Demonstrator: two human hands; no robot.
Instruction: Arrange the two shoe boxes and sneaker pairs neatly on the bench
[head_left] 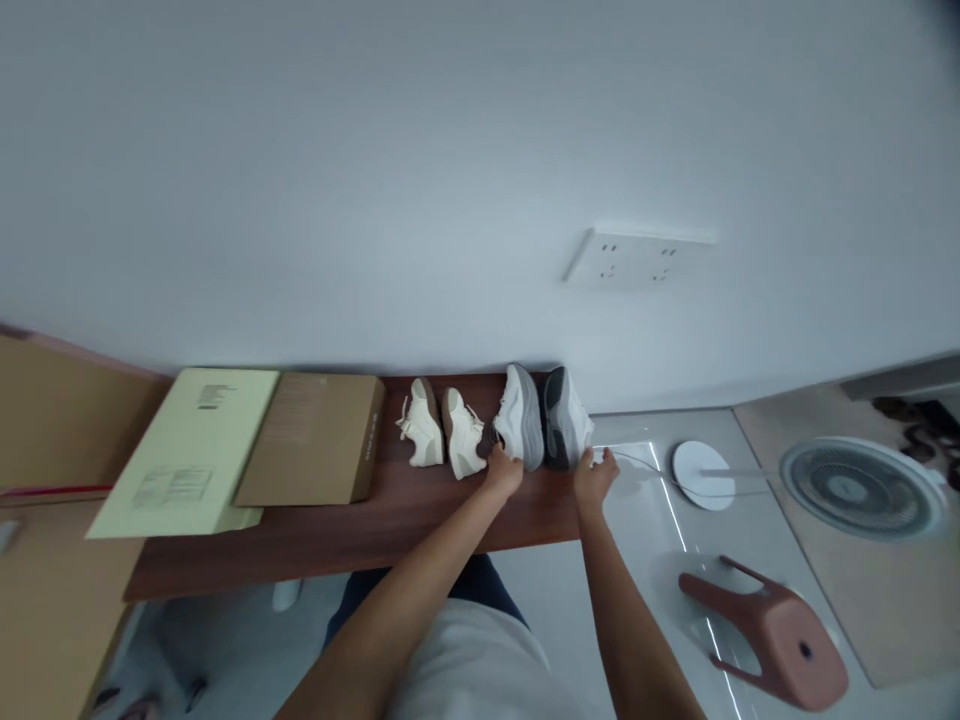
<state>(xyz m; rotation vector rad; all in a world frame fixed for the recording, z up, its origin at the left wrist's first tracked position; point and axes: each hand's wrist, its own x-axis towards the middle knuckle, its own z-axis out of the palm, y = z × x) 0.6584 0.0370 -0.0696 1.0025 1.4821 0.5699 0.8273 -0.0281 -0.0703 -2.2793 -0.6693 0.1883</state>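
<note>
Near the right end of a dark wooden table, a pair of sneakers lies tipped on its sides, soles facing each other. My left hand has its fingers closed at the heel of the white-and-grey left sneaker. At the heel of the white right sneaker, which shows a dark grey and black sole, my right hand grips the outer side. Left of them rest a cream left shoe and a cream right shoe, also on their sides and touched by neither hand.
A brown cardboard box and a pale green box lie on the table's left. The wall runs behind, with a socket panel. On the right stand a fan and a pink stool.
</note>
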